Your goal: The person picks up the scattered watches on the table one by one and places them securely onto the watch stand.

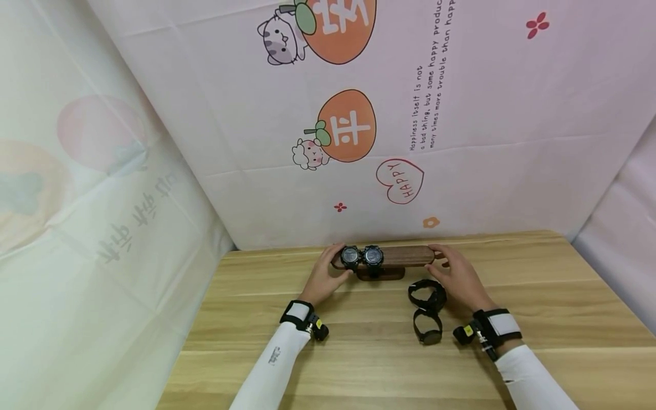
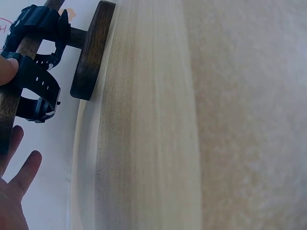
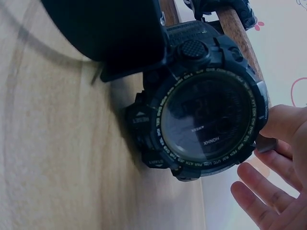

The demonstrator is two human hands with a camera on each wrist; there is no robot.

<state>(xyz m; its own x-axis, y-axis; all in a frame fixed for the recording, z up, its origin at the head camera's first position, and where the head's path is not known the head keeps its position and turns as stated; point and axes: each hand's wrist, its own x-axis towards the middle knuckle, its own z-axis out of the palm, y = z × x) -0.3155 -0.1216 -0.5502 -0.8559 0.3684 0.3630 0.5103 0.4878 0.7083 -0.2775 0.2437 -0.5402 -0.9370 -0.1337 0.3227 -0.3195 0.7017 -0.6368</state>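
Note:
A dark wooden watch stand (image 1: pixel 407 256) with a flat base (image 1: pixel 394 274) stands near the table's back edge. Two black digital watches, one at the end (image 1: pixel 351 257) and another beside it (image 1: pixel 373 257), are strapped around the left part of its bar. My left hand (image 1: pixel 322 280) holds the bar's left end, its thumb by the end watch in the left wrist view. At the opposite end, my right hand (image 1: pixel 461 280) pinches the bar between thumb and fingers. A black digital watch (image 3: pixel 206 115) looms in front of that hand in the right wrist view.
On the wooden table (image 1: pixel 359 353), two black watches lie with straps looped: the digital one (image 1: pixel 438 297) near my right hand, and a thinner one (image 1: pixel 431 337) in front of it. A printed white cloth (image 1: pixel 256 199) hangs behind the table and along its sides.

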